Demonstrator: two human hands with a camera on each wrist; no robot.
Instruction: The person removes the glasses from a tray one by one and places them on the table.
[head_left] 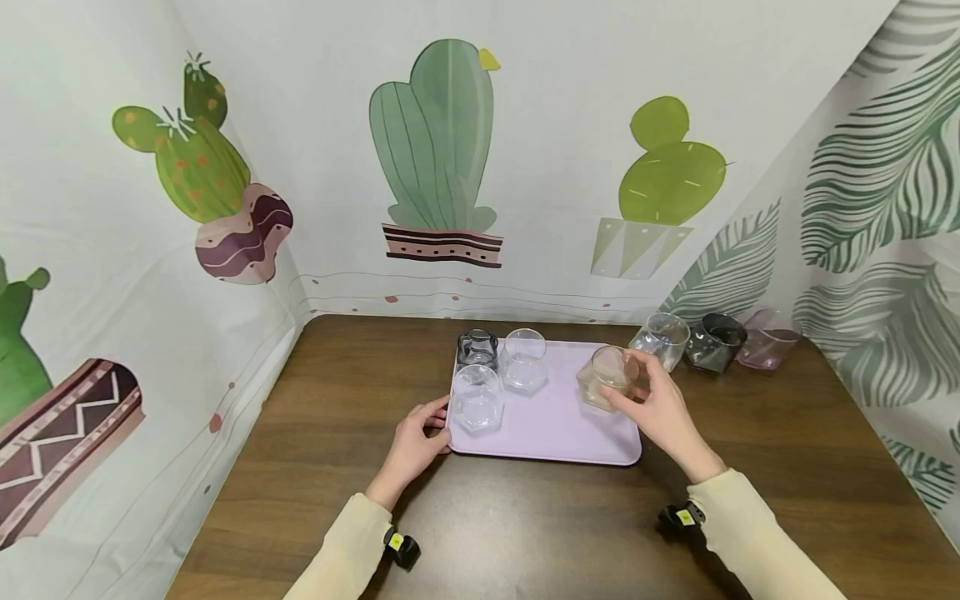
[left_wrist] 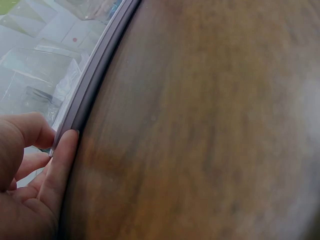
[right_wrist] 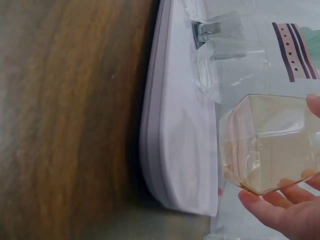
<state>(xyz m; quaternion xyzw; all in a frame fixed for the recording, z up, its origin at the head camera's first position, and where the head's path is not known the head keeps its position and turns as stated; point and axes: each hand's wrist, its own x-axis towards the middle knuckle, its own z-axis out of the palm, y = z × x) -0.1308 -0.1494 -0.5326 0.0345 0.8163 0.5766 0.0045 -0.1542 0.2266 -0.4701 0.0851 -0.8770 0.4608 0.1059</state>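
Note:
My right hand (head_left: 662, 410) grips an amber-tinted drinking glass (head_left: 597, 390) by its side, over the right part of a pale lilac tray (head_left: 558, 437). In the right wrist view the amber glass (right_wrist: 275, 142) appears raised off the tray, fingers and thumb around it. At the tray's left edge, my left hand (head_left: 414, 437) pinches the rim; the left wrist view shows thumb and finger on that rim (left_wrist: 82, 97). Three glasses stand on the tray's left part: a dark grey one (head_left: 477, 350) at the back, a clear one (head_left: 524, 373) beside it, another clear one (head_left: 477, 407) in front.
Beyond the tray's back right corner, a clear glass (head_left: 662, 340), a dark glass (head_left: 715, 343) and a pinkish glass (head_left: 768, 343) stand in a row on the wooden table (head_left: 525, 525). A cactus-printed cloth (head_left: 555, 167) hangs behind the table.

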